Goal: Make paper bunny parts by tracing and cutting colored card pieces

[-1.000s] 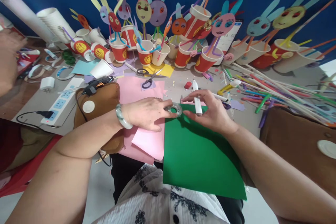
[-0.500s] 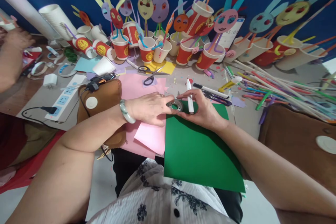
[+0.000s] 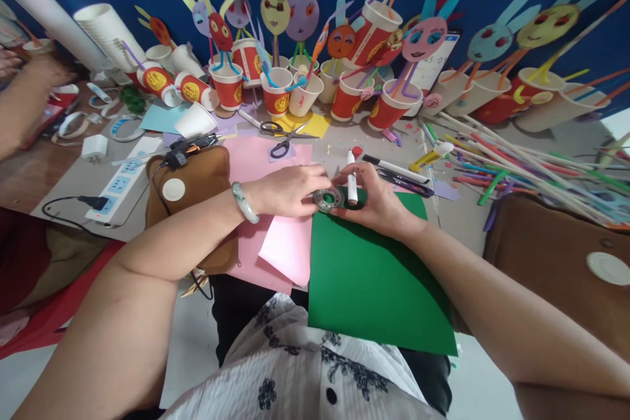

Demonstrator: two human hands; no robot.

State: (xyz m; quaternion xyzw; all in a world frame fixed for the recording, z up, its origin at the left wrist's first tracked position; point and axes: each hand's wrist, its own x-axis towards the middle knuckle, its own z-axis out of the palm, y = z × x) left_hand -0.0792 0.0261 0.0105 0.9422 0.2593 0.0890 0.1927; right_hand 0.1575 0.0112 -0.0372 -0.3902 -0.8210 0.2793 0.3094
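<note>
My left hand (image 3: 290, 190), with a jade-like bangle (image 3: 245, 202) at the wrist, has its fingers curled against a grey see-through ring (image 3: 328, 198). The ring has an open middle and sits over the top edge of the green sheet (image 3: 378, 275); its exact kind is unclear. The fingertips of my right hand (image 3: 377, 197) reach the ring's right side. A white marker (image 3: 352, 177) stands nearly upright within the right hand's curve, between thumb and fingers. Pink paper (image 3: 249, 262) lies under my left hand, with a loose lighter piece (image 3: 285, 252) on it.
Black-handled scissors (image 3: 283, 138) lie on yellow paper beyond my hands. Dark pens (image 3: 403, 180) and a yellow marker (image 3: 433, 156) are at right, near many pipe cleaners (image 3: 531, 174). Paper cups with rabbit faces (image 3: 423, 39) line the back. A brown pouch (image 3: 197, 236) sits left; another person's arm (image 3: 29, 102) is far left.
My left hand's fingers have drawn together, and more of the grey ring shows. The marker has shifted slightly left with my right hand. The other person's arm has moved.
</note>
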